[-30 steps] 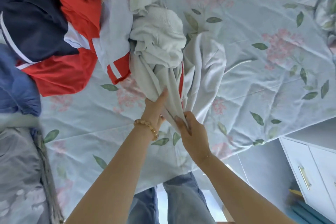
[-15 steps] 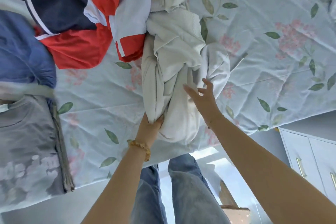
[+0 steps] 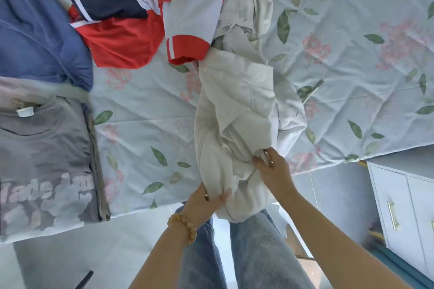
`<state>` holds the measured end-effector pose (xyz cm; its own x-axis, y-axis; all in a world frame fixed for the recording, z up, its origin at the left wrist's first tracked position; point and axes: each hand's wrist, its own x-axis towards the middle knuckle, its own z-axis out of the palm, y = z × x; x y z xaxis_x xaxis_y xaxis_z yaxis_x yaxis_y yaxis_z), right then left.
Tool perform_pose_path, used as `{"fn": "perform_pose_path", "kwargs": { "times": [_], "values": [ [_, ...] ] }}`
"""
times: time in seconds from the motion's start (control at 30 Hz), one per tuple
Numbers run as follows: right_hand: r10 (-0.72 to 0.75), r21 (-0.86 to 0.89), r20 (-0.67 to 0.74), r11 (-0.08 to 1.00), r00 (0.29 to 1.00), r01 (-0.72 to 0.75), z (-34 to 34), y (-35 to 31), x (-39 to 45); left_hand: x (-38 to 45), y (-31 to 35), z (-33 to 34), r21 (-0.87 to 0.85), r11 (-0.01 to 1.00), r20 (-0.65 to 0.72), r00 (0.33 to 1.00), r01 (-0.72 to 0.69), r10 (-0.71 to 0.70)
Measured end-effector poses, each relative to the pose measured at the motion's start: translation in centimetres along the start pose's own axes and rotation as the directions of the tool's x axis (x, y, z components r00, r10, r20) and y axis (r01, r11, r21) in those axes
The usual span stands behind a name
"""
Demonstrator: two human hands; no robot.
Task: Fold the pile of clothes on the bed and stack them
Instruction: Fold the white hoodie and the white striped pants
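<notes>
Gripping cream garment (image 3: 237, 110), left hand (image 3: 206, 199), right hand (image 3: 273, 171), bed (image 3: 352, 77)

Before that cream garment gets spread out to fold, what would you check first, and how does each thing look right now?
1. Left hand grips the cream garment: ok.
2. Right hand pinches its cloth: ok.
3. Garment free of the red and white top: cannot tell; they touch.
4. Bare floral sheet to the garment's left for spreading: ok.
5. Folded grey T-shirt lies apart from it: ok.
6. Garment flat: not ok, bunched.
</notes>
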<state>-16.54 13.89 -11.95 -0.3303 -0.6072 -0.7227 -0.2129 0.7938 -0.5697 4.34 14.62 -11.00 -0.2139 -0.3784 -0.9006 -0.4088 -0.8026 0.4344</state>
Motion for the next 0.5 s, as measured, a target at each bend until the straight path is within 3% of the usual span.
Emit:
{"fn": "perform_pose_path", "kwargs": {
  "times": [0.1, 0.23, 0.33, 0.4, 0.5],
  "values": [
    [0.025, 0.018, 0.003, 1.0, 1.0, -0.025, -1.3, 0.5, 0.5, 2.2, 2.0, -1.2, -0.024, 1.0, -0.213, 0.977, 0.009, -0.013],
    [-0.196, 0.027, -0.137, 0.979, 0.971, 0.201, -2.4, -2.0, 2.8, 6.9, 7.7, -3.6, -0.183, 0.98, -0.317, 0.948, -0.075, 0.013],
    [-0.418, -0.211, -0.035, 0.891, 0.908, 0.402, -2.2, -4.4, 5.1, 10.5, 11.6, -4.1, -0.222, 0.97, -0.344, 0.939, -0.097, 0.015],
    [-0.488, -0.371, 0.092, 0.792, 0.868, 0.484, -1.6, -5.6, 6.5, 11.7, 12.7, -3.8, -0.124, 0.987, -0.347, 0.936, -0.106, 0.057],
    [-0.516, -0.534, 0.164, 0.67, 0.841, 0.516, -2.3, -6.7, 7.5, 11.3, 12.3, -3.3, 0.114, 0.982, -0.386, 0.904, -0.148, 0.181]
  ]
}}
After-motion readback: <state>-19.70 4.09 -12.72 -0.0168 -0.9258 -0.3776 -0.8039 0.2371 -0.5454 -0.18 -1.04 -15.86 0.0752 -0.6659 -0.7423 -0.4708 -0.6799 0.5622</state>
